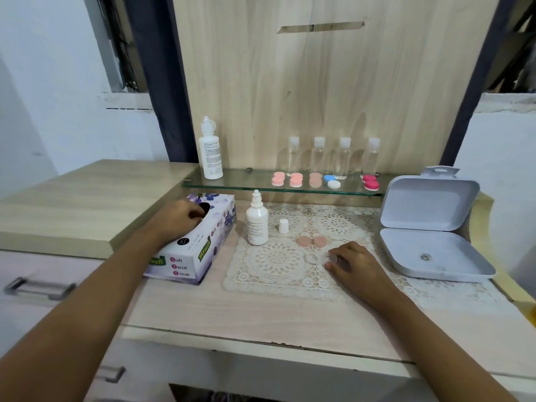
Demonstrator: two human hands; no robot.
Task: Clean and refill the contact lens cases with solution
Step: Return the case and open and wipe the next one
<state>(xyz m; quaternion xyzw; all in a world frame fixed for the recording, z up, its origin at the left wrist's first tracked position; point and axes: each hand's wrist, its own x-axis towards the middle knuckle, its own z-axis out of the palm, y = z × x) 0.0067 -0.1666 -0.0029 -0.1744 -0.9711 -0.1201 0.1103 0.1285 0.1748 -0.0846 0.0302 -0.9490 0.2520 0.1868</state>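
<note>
A clear contact lens case [320, 258] lies on the lace mat [275, 265], and my right hand [352, 264] holds its right end with curled fingers. Two peach caps [311, 242] lie just behind it. An uncapped white solution bottle [257, 223] stands at the mat's left, with its small white cap [283, 226] beside it. My left hand [179, 219] rests on top of the tissue box [197, 245], fingers curled into its slot; no tissue shows in them.
A glass shelf [232, 182] at the back carries a bigger white bottle [211, 150], several clear bottles [319, 156] and several coloured lens cases [295, 179]. An open grey plastic box [429, 227] sits at the right. Drawer handles lie at the lower left.
</note>
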